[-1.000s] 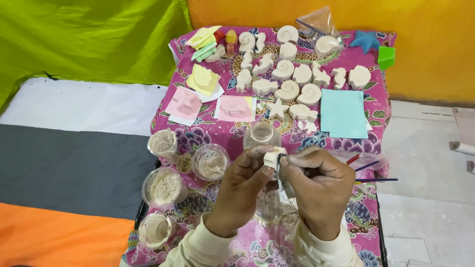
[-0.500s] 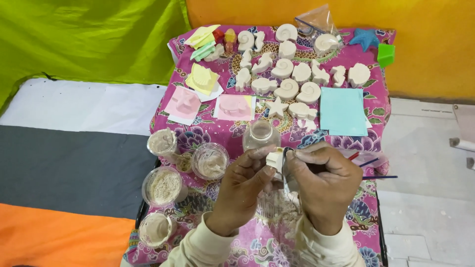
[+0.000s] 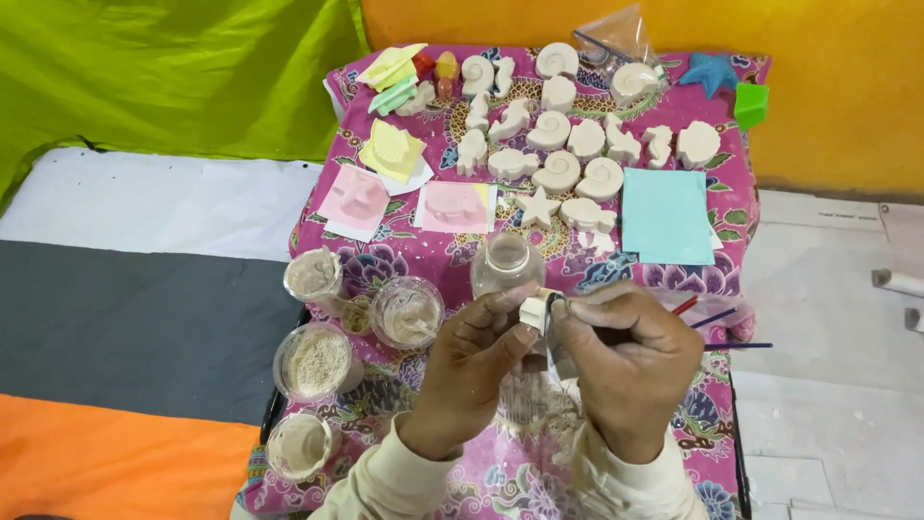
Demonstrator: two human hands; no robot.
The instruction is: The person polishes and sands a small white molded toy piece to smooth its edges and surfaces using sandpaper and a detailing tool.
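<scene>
Head view: the left hand (image 3: 476,371) pinches a small white plaster-like cast piece (image 3: 532,309) between thumb and fingertips, above the near part of the desk covered in a pink flowered cloth (image 3: 433,252). The right hand (image 3: 630,361) is clenched on a thin grey strip, perhaps abrasive paper or a blade (image 3: 556,339), whose upper end touches the piece; I cannot tell which it is. So both grips are closed, each grasping its own thing.

The piece looks light, stiff and brittle, with a chalky, dusty skin that may slip a little; thin edges would likely chip under a hard squeeze. It seems best taken by its thicker flat sides, as the left grip does, with gentle pressure.

Just beyond the hands stands a clear glass jar (image 3: 506,264). To the left sit round clear tubs of pale powder and paste (image 3: 313,361). Farther off lie rows of white shell and star-shaped casts (image 3: 568,144), a pale blue sheet (image 3: 667,217) and pink moulds (image 3: 354,195)
</scene>
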